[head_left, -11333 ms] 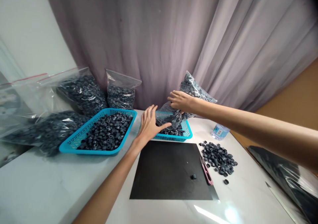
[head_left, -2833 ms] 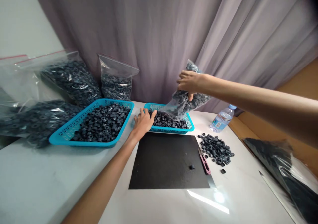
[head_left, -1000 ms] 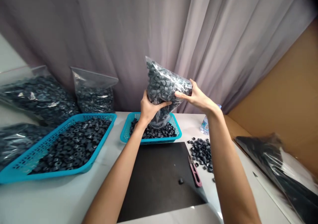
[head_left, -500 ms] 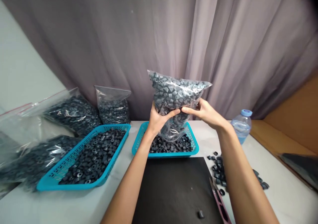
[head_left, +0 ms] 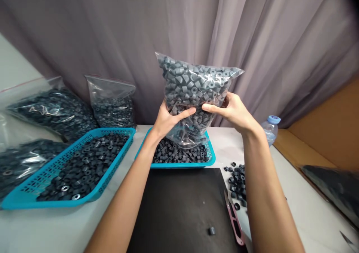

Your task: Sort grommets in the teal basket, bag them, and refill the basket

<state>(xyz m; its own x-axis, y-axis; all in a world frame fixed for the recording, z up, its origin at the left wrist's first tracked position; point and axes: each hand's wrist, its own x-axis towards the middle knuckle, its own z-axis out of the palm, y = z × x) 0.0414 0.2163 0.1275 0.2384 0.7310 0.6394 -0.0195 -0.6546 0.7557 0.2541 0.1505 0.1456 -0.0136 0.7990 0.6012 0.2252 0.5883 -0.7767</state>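
Observation:
A clear plastic bag [head_left: 193, 83] full of small grey ring-shaped pieces is held upside down, its broad sealed end up. My left hand [head_left: 168, 119] grips its left side and my right hand [head_left: 234, 113] its right side, both thumbs across the front; the other fingers are mostly hidden behind it. The bag's narrowed lower end hangs over a blue basket [head_left: 179, 165] and overlaps it in view. Dark grey pieces [head_left: 182, 155] lie in that basket. Whether any are falling from the bag cannot be made out.
A second blue basket [head_left: 97, 191] of pieces stands left, beside filled zip bags [head_left: 112, 109]. In front is a black board [head_left: 174, 208] with one loose piece [head_left: 211, 231] and pink thread snips [head_left: 235, 223]. Scattered pieces [head_left: 238, 182] and a water bottle [head_left: 270, 129] are on the right.
Both hands have raised the bag a little and brought it closer. The view has shifted slightly to the right and down. The grip stays the same.

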